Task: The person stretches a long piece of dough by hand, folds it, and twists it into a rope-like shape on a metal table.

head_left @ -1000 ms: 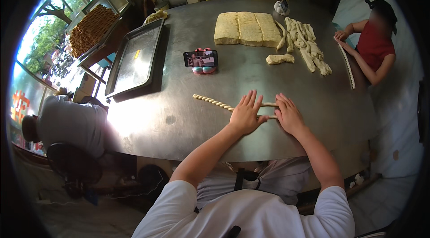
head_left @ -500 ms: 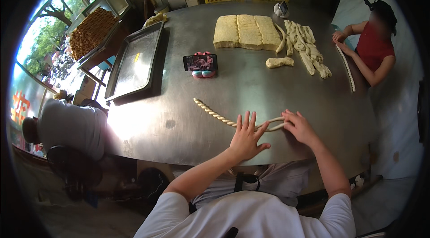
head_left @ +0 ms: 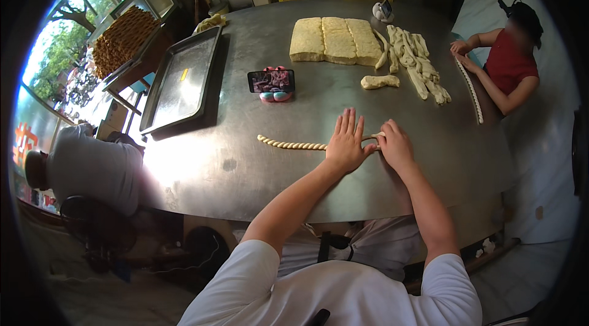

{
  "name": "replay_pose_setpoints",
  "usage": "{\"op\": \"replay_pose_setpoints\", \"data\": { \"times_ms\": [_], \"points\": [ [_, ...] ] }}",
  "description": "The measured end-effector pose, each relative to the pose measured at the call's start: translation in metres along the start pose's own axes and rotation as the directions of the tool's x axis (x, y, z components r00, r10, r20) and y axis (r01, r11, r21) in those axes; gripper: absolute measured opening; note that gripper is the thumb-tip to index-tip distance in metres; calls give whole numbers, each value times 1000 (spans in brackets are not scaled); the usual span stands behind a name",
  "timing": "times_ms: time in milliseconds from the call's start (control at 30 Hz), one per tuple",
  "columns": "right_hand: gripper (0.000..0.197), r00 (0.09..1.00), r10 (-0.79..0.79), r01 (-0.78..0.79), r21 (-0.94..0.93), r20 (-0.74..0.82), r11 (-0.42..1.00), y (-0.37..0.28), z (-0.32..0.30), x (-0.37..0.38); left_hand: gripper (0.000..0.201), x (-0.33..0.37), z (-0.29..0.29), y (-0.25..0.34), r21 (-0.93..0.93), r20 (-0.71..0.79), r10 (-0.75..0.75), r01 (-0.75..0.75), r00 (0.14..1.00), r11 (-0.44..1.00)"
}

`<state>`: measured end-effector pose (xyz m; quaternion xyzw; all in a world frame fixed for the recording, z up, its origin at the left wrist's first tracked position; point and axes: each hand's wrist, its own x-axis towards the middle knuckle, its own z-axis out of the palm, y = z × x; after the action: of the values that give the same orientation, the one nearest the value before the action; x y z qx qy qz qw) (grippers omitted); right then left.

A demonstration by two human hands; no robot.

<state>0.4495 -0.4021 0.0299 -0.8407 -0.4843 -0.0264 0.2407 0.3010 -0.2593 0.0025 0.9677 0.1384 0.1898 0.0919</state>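
Observation:
A twisted dough rope [head_left: 291, 145] lies across the metal table in front of me, tightly coiled on its left part. My left hand [head_left: 347, 147] rests flat on it, fingers stretched forward and palm covering the middle. Just to the right, my right hand [head_left: 396, 147] pinches the rope's right end, where two untwisted strands [head_left: 369, 138] part in a small loop. The dough beneath my left palm is hidden.
Beyond my hands stands a phone [head_left: 271, 81] on a stand. Farther back are a big dough slab [head_left: 336, 40], cut dough strips [head_left: 417, 59] and a small dough piece [head_left: 380, 82]. A baking tray [head_left: 184, 80] lies left. At right, a co-worker [head_left: 512, 65] handles another dough rope [head_left: 469, 89].
Both hands have moved forward, away from me, with the dough rope. The right part is more twisted, its loop is smaller, and my hands are closer together.

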Motion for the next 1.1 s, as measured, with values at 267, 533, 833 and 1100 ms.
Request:
{"op": "replay_pose_setpoints", "data": {
  "times_ms": [267, 533, 833, 1100],
  "points": [
    [13, 929, 130, -197, 167, 347, 966, -11, -48, -26, 99, -48, -30, 32, 47, 169, -26, 19, 985, 999],
    [14, 964, -262, 261, 30, 38, 965, 19, -30, -61, 105, -70, -21, 29, -84, 201, 201, -187, 959, 979],
    [12, 947, -318, 317, -26, -45, 948, 16, -7, -64, 108, -34, -11, 16, -136, 220, 203, -176, 954, 975],
    [16, 988, -137, 139, -26, 71, 990, 10, -11, -5, 100, 23, -2, 2, 46, 64, 118, -121, 991, 992]
  ]
}}
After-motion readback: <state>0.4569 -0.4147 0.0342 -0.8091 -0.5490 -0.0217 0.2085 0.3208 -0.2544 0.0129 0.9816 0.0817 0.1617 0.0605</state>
